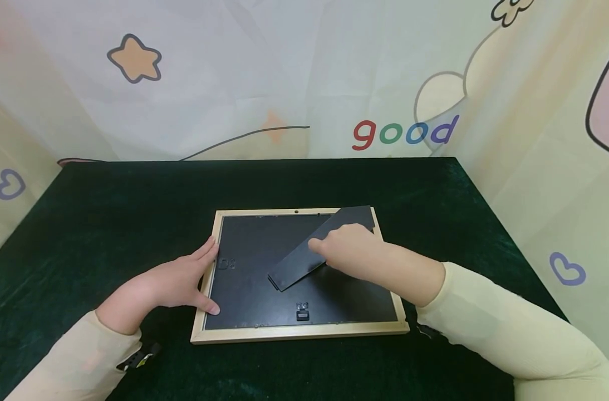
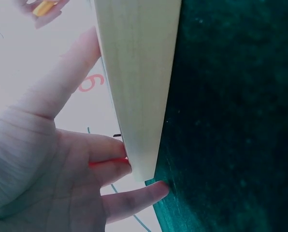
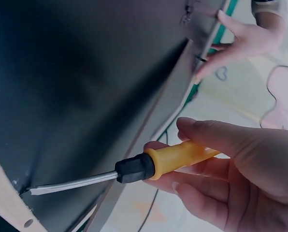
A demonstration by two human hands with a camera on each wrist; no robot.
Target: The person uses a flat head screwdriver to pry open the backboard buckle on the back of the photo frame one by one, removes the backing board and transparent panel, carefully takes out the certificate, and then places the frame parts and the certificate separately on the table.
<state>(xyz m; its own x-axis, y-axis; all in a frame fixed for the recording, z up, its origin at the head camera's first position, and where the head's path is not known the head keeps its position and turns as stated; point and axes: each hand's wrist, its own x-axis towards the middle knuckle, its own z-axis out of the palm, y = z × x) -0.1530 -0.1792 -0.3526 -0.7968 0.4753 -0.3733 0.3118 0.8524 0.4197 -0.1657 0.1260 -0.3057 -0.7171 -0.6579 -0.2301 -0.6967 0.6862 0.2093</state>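
Note:
A picture frame (image 1: 299, 332) with a pale wooden rim lies back side up, its black backing board (image 1: 264, 239) showing. My left hand (image 1: 181, 278) rests with spread fingers along the left rim, thumb over its edge; in the left wrist view the same hand (image 2: 62, 159) touches the wooden side. My right hand (image 3: 231, 169) grips a screwdriver by its yellow handle (image 3: 180, 158). In the right wrist view, the metal shaft's flat tip (image 3: 37, 191) is at the board's edge beside the rim. A black stand leg (image 1: 296, 262) slants across the board beneath my right hand.
Dark green cloth (image 1: 134, 211) covers the table around the frame. Small metal hangers (image 1: 302, 313) sit on the board near its front and left edges. A printed curtain (image 1: 284, 72) hangs behind and at both sides.

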